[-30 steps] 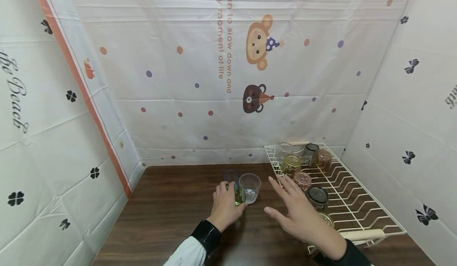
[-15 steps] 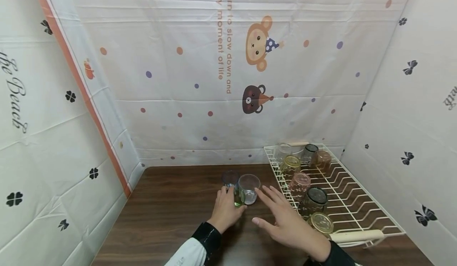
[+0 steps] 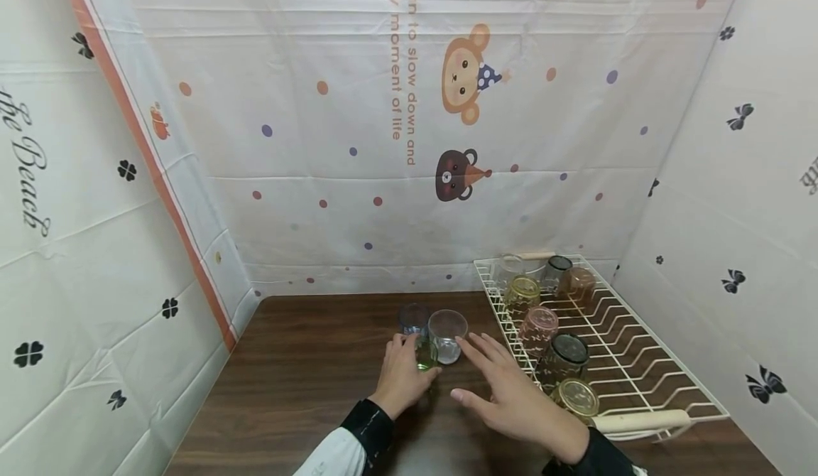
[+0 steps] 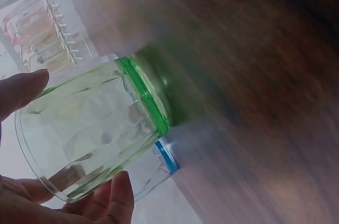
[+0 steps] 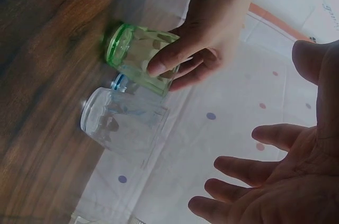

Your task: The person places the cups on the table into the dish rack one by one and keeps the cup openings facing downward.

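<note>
My left hand grips a green-tinted drinking glass by its sides, thumb on one side and fingers on the other. In the left wrist view this glass is upright relative to the table, its thick green base right at the wood. Just behind it stands a blue-based glass, partly hidden. To the right stands a clear glass, close beside both. My right hand is spread with fingers extended, its fingertips overlapping the clear glass's right edge in the head view. The right wrist view shows this hand holding nothing.
A white wire rack stands on the right of the dark wooden table. Several upturned glasses sit along its left side and back, among them a pink glass and a dark grey glass. Printed cloth surrounds the table.
My right hand has moved left, from beside the rack toward the clear glass, uncovering glasses at the rack's near end. The left hand stays on the green-tinted glass, nearly still.
</note>
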Available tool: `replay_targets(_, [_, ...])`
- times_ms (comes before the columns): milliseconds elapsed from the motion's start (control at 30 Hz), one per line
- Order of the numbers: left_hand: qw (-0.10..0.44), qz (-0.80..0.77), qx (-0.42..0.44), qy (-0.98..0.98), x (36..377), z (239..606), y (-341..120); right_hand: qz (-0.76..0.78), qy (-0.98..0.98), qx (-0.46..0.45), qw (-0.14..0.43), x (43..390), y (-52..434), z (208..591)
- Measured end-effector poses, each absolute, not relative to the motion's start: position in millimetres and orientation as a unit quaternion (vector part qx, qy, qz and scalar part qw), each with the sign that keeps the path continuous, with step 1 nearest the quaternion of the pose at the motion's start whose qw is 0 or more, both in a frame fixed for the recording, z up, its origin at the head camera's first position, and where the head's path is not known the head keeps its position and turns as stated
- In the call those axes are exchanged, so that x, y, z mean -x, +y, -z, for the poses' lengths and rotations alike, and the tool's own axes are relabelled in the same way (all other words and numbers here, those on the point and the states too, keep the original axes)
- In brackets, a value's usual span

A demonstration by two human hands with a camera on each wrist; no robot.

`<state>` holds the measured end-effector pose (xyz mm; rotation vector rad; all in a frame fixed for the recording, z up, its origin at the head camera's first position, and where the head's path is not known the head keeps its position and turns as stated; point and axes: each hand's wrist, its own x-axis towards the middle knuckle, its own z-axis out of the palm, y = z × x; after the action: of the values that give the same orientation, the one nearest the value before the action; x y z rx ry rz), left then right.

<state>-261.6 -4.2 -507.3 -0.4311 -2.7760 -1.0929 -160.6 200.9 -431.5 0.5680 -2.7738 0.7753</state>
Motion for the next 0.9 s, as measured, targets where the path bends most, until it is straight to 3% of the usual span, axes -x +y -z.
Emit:
replay_targets(500, [0.066, 0.383, 0.127, -0.913, 257.5, 499.2, -8.9, -0.26, -0.942, -0.185, 0.106, 162.7, 200.4, 436.1])
replay_targets(900, [0.066, 0.435, 0.122, -0.89, 247.8, 488.2, -15.4, -0.26, -0.933, -0.193, 0.158, 165.9, 199.8, 429.6])
